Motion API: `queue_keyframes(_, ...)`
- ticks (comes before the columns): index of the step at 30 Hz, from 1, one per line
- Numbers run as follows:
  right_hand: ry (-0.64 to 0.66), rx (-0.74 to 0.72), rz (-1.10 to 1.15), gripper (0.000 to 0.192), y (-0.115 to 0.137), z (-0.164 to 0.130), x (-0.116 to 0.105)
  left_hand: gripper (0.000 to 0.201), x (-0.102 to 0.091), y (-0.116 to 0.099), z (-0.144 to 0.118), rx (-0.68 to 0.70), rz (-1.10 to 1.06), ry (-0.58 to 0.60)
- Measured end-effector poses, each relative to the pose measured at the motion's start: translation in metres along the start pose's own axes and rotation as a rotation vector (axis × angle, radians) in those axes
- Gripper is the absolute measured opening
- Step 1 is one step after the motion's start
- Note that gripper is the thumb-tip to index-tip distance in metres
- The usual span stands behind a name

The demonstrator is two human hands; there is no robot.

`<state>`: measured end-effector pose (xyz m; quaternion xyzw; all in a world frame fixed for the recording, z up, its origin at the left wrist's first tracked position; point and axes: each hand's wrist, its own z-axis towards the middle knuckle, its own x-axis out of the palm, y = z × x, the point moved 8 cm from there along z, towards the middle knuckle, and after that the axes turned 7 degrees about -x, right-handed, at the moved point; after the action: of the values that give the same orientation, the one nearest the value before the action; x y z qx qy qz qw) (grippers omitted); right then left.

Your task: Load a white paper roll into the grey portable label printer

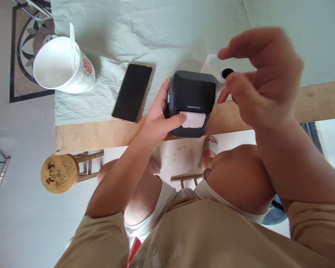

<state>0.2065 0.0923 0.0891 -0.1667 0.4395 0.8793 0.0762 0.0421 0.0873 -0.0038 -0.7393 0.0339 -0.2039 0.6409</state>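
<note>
At surface edge: my left hand (pixel 156 123) grips label printer (pixel 192 102), thumb on label (pixel 194 120); right hand (pixel 262 78) loosely open above; brace printer firmly

Two hands are showing: the left hand (pixel 159 124) at the centre of the frame and the right hand (pixel 261 80) in the upper right. One dark label printer (pixel 192 102) is sitting at the centre, with one white label (pixel 194 120) sticking out of its slot. One white paper roll (pixel 222 74) is lying just behind the printer. One black phone (pixel 132 92) is resting left of centre on the surface (pixel 100 132). One white cup (pixel 63 66) with a flower print is standing in the upper left. One round wooden stool (pixel 60 173) is standing on the floor at lower left.
</note>
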Motion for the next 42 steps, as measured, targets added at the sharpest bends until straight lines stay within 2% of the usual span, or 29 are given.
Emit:
queue_keyframes(2, 0.145, 0.038, -0.073, 0.030, -0.002, -0.003, 0.013, 0.075, 0.000, -0.001, 0.000, 0.005, -0.009, 0.011)
queue_keyframes(4, 0.277, 0.040, -0.142, 0.036, -0.004, -0.007, 0.025, 0.074, 0.002, -0.004, -0.001, 0.018, -0.016, 0.024)
queue_keyframes(6, 0.330, 0.047, -0.196, 0.040, -0.006, -0.009, 0.030, 0.072, 0.004, -0.005, -0.002, 0.016, -0.027, 0.026)
queue_keyframes(13, 0.364, 0.047, -0.226, 0.042, -0.003, -0.010, 0.034, 0.048, 0.000, -0.004, -0.008, -0.044, 0.015, -0.094)
queue_keyframes(19, 0.360, 0.072, -0.277, 0.045, -0.001, -0.012, 0.035, 0.048, 0.001, -0.007, -0.008, -0.027, -0.004, -0.086)
queue_keyframes(28, 0.316, -0.017, -0.257, 0.043, 0.007, -0.015, 0.038, 0.048, -0.002, -0.011, -0.009, 0.045, -0.006, -0.103)
queue_keyframes(32, 0.308, -0.037, -0.244, 0.041, 0.007, -0.017, 0.035, 0.049, 0.008, -0.022, -0.004, 0.107, -0.104, -0.033)
queue_keyframes(34, 0.300, -0.023, -0.251, 0.040, 0.005, -0.016, 0.033, 0.044, 0.013, -0.024, -0.003, 0.067, -0.198, -0.039)
queue_keyframes(38, 0.285, -0.023, -0.310, 0.037, 0.004, -0.013, 0.030, 0.033, 0.018, -0.021, -0.009, -0.038, -0.302, -0.118)
queue_keyframes(42, 0.319, -0.040, -0.313, 0.042, 0.005, -0.012, 0.033, 0.029, 0.008, -0.013, -0.012, -0.049, -0.323, -0.210)
